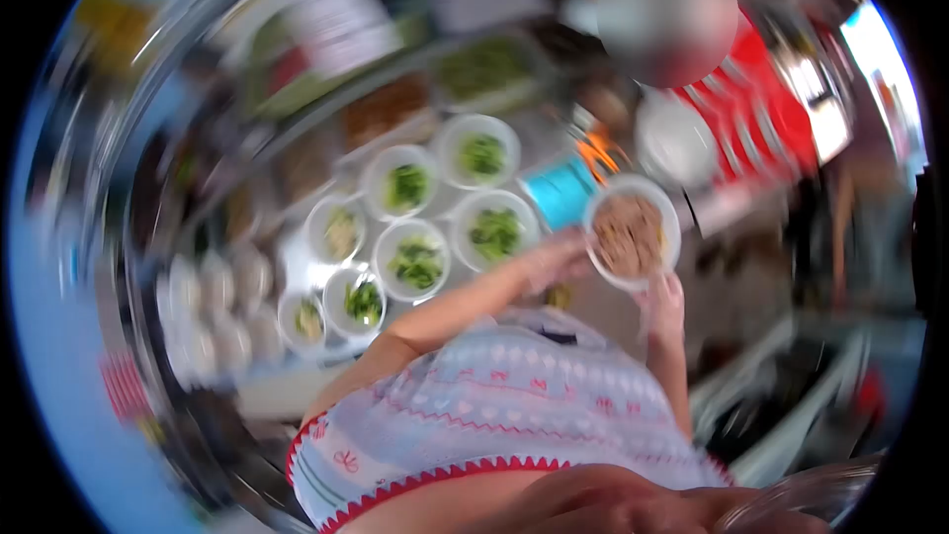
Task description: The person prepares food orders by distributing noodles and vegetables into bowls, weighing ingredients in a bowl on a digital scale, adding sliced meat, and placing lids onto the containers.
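We see a round white bowl of brown, meat-like slices [630, 236] at the right end of the group, its open top turned towards us. To its left, seven smaller bowls [461, 229] stand on the counter [297, 262] in two uneven rows. Five of them hold chopped greens [492, 233], while the two at the left end, one in each row, hold something paler [340, 233]. Behind them we make out trays, one with reddish-brown contents [388, 111] and one with green contents [484, 71], both blurred. At the far left sits a cluster of pale round containers [219, 309]; we cannot tell what is in them. A blue box [560, 190] and something orange [598, 156] lie just beyond the bowl of slices, with a white round container [676, 142] to their right.

Both our hands grasp that bowl: the left hand [559, 260] is partly curled against its left side, fingers blurred, and the right hand [661, 301] grips its near rim, fingers bent.
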The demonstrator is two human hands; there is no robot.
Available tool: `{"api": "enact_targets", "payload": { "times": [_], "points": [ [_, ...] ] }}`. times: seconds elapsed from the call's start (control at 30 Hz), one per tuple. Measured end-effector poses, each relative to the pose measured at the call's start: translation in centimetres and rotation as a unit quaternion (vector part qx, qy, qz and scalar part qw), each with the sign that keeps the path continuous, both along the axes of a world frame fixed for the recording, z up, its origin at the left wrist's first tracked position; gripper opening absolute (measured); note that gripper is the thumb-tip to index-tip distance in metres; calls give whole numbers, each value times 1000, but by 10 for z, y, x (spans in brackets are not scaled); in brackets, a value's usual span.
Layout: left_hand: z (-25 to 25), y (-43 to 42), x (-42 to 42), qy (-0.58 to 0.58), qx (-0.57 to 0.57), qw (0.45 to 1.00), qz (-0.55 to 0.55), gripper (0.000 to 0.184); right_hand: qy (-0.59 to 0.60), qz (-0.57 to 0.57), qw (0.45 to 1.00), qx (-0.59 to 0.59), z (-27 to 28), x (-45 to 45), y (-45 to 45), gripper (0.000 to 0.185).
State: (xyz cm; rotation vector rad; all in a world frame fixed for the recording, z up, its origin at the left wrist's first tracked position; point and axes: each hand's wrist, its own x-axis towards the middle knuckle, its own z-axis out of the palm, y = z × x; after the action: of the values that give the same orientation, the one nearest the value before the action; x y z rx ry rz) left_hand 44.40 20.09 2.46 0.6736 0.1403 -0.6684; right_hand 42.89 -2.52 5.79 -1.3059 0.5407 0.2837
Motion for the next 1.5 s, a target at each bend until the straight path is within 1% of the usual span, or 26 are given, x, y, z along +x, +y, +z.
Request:
{"api": "enact_targets", "payload": {
  "times": [0.03, 0.07, 0.1, 0.13, 0.17, 0.23, 0.37, 0.4, 0.43, 0.47, 0.57, 0.63, 0.7, 0.73, 0.77, 0.83, 0.9, 0.97, 1.0, 1.03, 1.1, 1.13, 1.23, 1.3, 1.37, 1.5],
  "points": [
    [-7, -13, 4, 19, 24, 999, -29, 71, 15, 18, 998, -60, 5, -16, -13, 29],
    [-15, -24, 11, 29, 52, 995, -76, 70, -14, -29, 999, -32, -19, -41, -30, 27],
    [-8, -37, 15, 41, 74, 991, -99, 72, 18, -37, 995, -94, -15, -53, -35, 30],
    [-17, -51, 21, -11, 81, 987, -136, 73, -31, -118, 993, 11, -40, -74, -40, 32],
    [-27, -73, 24, -62, 78, 980, -173, 74, -37, -128, 991, 9, -44, -95, -51, 32],
    [-24, -117, 19, -64, 23, 963, -259, 75, -38, -227, 973, 20, -56, -130, -57, 30],
    [-39, -202, -10, -38, 28, 913, -405, 70, -53, -390, 917, 67, -52, -205, -77, 31],
    [-45, -229, -19, -45, 23, 891, -452, 69, -48, -404, 911, 64, -55, -227, -83, 32],
    [-53, -211, 25, -22, -7, 874, -486, 68, -11, -407, 912, 39, -42, -191, -49, 32],
    [-60, -225, 29, 24, 3, 852, -523, 59, 18, -413, 910, 43, -51, -200, -48, 32],
    [-58, -306, -14, -16, 58, 776, -628, 58, 28, -524, 846, 98, -65, -277, -74, 31],
    [-61, -351, -48, -74, 73, 720, -686, 57, 16, -583, 809, 72, -88, -334, -69, 29],
    [-63, -379, -83, -94, 81, 642, -757, 56, 83, -704, 697, 112, -114, -378, -45, 24],
    [-63, -391, -99, -96, 81, 612, -781, 56, 122, -772, 613, 116, -115, -390, -38, 18],
    [-67, -408, -115, -105, 77, 569, -812, 56, 115, -796, 582, 118, -125, -402, -28, 18],
    [-80, -440, -151, -129, 63, 470, -871, 55, 45, -895, 383, 224, -162, -425, 4, 15],
    [-87, -462, -189, -147, 65, 364, -917, 57, 12, -937, 255, 236, -173, -428, 32, 18],
    [-82, -472, -235, -99, 8, 267, -959, 58, -57, -963, 135, 225, -176, -421, 56, 19],
    [-82, -469, -257, -159, 70, 245, -954, 60, -67, -968, 58, 235, -187, -418, 68, 19],
    [-99, -470, -271, -118, 57, 214, -968, 60, -77, -972, -7, 223, -184, -410, 79, 19],
    [-107, -463, -310, -113, 24, 108, -987, 63, -160, -960, -94, 209, -190, -405, 106, 20],
    [-133, -481, -312, -85, 28, 83, -992, 63, -101, -960, -152, 211, -190, -389, 87, 22],
    [-166, -463, -342, -73, 50, 30, -996, 63, -170, -949, -196, 179, -203, -384, 99, 25],
    [-187, -430, -387, -63, 62, 4, -996, 62, -171, -947, -209, 175, -198, -410, 113, 30],
    [-205, -383, -417, -76, 67, -7, -995, 61, -203, -948, -176, 173, -192, -427, 143, 34],
    [-291, -308, -469, -111, 73, 29, -991, 62, -188, -951, -159, 189, -222, -492, 173, 37]
  ]
}}
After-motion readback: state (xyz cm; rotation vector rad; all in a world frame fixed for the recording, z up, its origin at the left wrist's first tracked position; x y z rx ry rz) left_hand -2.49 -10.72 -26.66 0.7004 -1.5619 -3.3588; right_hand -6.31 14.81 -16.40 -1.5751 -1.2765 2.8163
